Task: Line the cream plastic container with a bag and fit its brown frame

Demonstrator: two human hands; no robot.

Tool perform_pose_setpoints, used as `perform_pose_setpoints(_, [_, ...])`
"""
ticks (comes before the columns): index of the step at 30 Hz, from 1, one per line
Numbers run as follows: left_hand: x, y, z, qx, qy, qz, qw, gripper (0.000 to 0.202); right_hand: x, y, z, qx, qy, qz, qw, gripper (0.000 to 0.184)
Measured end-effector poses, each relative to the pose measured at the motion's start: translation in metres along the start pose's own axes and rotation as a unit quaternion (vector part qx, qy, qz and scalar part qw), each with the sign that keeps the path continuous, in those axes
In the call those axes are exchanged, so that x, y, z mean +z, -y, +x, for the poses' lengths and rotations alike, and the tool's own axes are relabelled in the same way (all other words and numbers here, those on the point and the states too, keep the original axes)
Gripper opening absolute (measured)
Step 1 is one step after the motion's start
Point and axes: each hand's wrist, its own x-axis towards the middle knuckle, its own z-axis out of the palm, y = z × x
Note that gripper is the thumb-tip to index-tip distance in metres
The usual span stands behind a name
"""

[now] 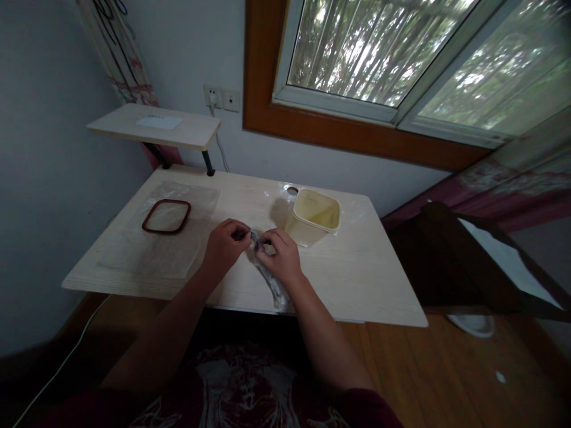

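Note:
My left hand (225, 244) is closed in a pinch above the middle of the table. Its fingertips grip the upper end of a narrow, crumpled, whitish plastic strip or bag (271, 280), which has some dark patches. Close beside it, my right hand (282, 254) pinches the same end, a small gap away. The lower part of the strip trails along the tabletop toward the front edge, partly under my right hand. Exactly what it is or contains, I cannot make out. Just beyond my right hand stands a pale yellow, rounded-square plastic tub (298, 230) without a lid on it.
On the left, a reddish-brown rounded-square ring (187, 221) lies on a translucent plastic sheet (178, 258). A small raised shelf (120, 123) bearing a paper stands at the table's (357, 285) back left. A dark wooden piece of furniture (446, 261) stands to the right.

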Motion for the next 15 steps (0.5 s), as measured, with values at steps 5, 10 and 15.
perform_pose_setpoints(5, [-0.001, 0.002, 0.0, -0.059, 0.01, -0.082, 0.995, 0.004, 0.0, -0.003, 0.0, 0.078, -0.039, 0.085, 0.993, 0.01])
perform_pose_setpoints(10, [0.004, 0.003, -0.002, -0.075, 0.0, -0.123, 0.99, 0.008, 0.005, -0.004, 0.001, 0.182, -0.028, 0.188, 0.965, 0.034])
perform_pose_setpoints(15, [0.003, -0.004, -0.004, -0.062, -0.006, -0.124, 0.99, 0.007, 0.009, -0.001, 0.003, 0.264, -0.038, 0.229, 0.936, 0.027])
